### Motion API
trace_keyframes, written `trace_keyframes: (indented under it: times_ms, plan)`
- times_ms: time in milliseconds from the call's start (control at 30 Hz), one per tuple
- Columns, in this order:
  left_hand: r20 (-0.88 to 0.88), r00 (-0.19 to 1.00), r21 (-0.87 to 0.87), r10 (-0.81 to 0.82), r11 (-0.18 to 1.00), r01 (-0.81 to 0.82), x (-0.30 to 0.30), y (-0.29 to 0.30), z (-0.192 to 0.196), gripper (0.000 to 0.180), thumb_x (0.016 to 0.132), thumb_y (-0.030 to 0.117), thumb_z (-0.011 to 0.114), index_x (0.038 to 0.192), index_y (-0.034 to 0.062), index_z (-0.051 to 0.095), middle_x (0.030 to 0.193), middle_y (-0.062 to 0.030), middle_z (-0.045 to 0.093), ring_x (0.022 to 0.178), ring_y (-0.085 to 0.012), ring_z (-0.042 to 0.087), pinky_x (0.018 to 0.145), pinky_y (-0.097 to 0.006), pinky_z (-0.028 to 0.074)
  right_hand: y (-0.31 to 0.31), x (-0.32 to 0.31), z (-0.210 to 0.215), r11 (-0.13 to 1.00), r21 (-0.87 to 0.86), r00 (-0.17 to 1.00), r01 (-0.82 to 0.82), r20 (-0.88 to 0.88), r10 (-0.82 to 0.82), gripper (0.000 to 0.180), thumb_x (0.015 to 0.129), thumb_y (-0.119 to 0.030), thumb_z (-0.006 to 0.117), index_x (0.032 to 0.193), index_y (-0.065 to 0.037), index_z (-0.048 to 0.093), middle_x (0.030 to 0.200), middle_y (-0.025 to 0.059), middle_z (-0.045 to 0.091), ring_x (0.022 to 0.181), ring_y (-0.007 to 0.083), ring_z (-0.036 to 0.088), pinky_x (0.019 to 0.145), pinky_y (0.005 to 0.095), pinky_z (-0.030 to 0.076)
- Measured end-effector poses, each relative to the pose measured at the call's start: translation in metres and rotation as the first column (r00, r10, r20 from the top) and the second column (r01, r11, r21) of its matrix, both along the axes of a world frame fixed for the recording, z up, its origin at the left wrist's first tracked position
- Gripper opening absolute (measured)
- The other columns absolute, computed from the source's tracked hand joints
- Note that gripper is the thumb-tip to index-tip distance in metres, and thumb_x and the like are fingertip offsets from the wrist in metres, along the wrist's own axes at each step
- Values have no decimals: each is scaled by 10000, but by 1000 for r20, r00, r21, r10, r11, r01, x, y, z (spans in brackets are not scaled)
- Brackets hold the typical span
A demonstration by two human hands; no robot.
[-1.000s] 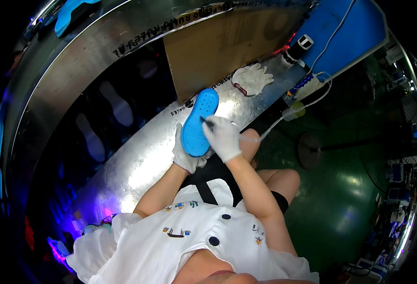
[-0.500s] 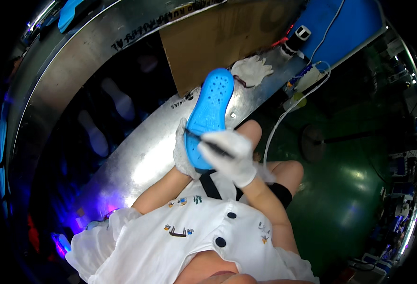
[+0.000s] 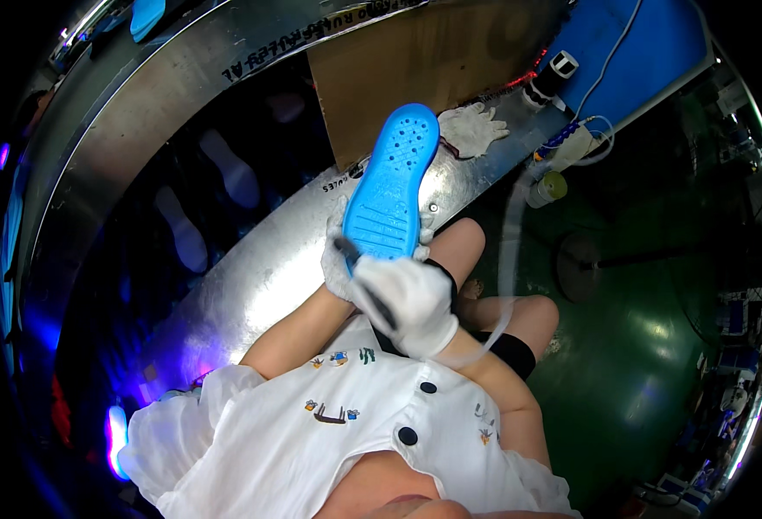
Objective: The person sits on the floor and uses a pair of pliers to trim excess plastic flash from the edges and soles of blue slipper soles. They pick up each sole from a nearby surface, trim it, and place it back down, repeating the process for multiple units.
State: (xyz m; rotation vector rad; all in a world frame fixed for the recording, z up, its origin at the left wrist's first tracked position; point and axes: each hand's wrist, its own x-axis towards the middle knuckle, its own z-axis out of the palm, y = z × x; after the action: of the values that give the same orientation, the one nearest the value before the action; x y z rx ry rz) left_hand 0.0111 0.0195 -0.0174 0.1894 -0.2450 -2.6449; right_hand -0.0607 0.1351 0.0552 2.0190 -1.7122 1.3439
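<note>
A bright blue shoe sole (image 3: 384, 195) is held up in front of me, toe end up, with small holes at the toe and ridges across its middle. White-gloved, my left hand (image 3: 336, 266) closes around it from beneath; its fingertips show at the sole's right edge. My right hand (image 3: 411, 303), also gloved, is in front of the heel end and covers it. It grips a dark, slim tool (image 3: 374, 304), smeared by motion, whose exact kind I cannot make out. The tool's dark end is beside the sole's lower left edge.
A metal ledge (image 3: 264, 272) runs beside me, with a spare white glove (image 3: 474, 130) and a cardboard sheet (image 3: 381, 78) at its far part. Pale soles (image 3: 229, 169) lie in the dark area leftward. A whitish hose (image 3: 510, 233) loops down near my right forearm.
My right hand has shifted slightly down and left with the dark tool. The sole has risen a little, showing more of its ridged middle. The hose has swung.
</note>
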Motion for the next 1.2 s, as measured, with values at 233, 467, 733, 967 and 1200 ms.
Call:
trace_keyframes:
  times_ms: [233,467,733,967,1200]
  plan:
    - [-13,995,12,102,995,-102,-6,-6,21,820,950,649,387,1483,29,319,1296,-348,508,1072,-417,613,903,-498,550,-2,-15,0,995,-37,972,96,220,-85,208,749,15,747,944,-19,683,832,129,685,687,260,658,672,333,540]
    - [-23,999,-86,-32,996,30,1,-25,17,946,892,760,370,1477,19,309,1205,-366,536,981,-436,631,813,-506,578,0,-16,-12,992,74,796,101,592,-125,182,775,-28,753,942,-26,681,873,125,675,743,273,653,684,310,525]
    - [87,970,-53,-227,971,233,6,-49,41,710,966,552,454,1424,11,430,1293,-311,540,1102,-410,612,841,-490,579,1,-21,2,979,180,764,-94,643,-45,220,802,16,700,1008,-60,695,980,104,702,723,202,659,681,287,529]
    - [236,952,-822,-195,482,303,11,-86,37,517,964,400,542,1243,-34,576,1151,-235,651,1087,-354,634,958,-430,508,8,-17,6,936,189,931,-297,276,239,308,754,-53,688,1051,-133,666,1034,30,676,703,223,621,626,321,517]
    - [-98,993,-979,-59,-176,-107,3,-111,25,367,976,243,568,1270,24,593,1276,-173,606,1234,-303,566,1082,-422,419,11,-17,31,931,297,976,-212,107,189,243,742,-64,764,981,-61,718,1022,98,716,709,239,646,647,315,526]
